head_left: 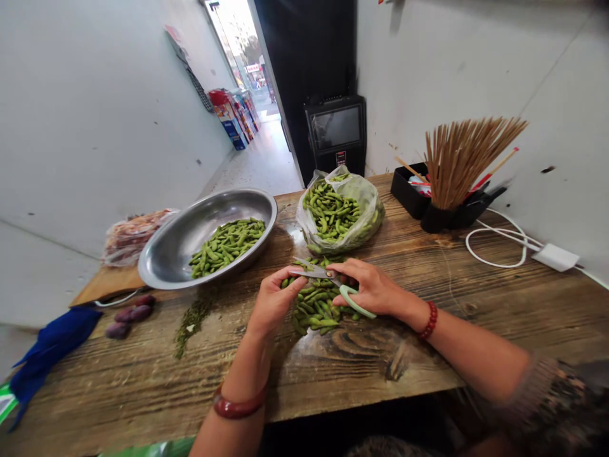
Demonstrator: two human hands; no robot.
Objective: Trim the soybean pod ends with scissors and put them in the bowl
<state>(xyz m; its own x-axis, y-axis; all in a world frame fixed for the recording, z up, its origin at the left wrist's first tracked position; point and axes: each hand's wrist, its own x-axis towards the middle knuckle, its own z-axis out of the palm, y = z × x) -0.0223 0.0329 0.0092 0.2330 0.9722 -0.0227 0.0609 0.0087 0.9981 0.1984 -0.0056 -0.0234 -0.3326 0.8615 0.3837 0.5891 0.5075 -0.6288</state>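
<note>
Green-handled scissors (351, 301) are in my right hand (373, 289), their blades parted and pointing left over a loose pile of edamame pods (316, 311). My left hand (276, 298) is pinched closed right at the blade tips, on what looks like a single edamame pod, mostly hidden by the fingers. Left of the pile stands a steel bowl (162, 254) with more pods in its near right part. Behind the pile sits a plastic bag (368, 219), open at the top and full of pods.
Green trimmings (190, 324) and several dark red fruits (130, 314) lie at the left of the wooden table (394, 362). A bagged reddish food (136, 235) rests on a board. At right are a black holder with skewers (451, 171), a white cable and an adapter (556, 257).
</note>
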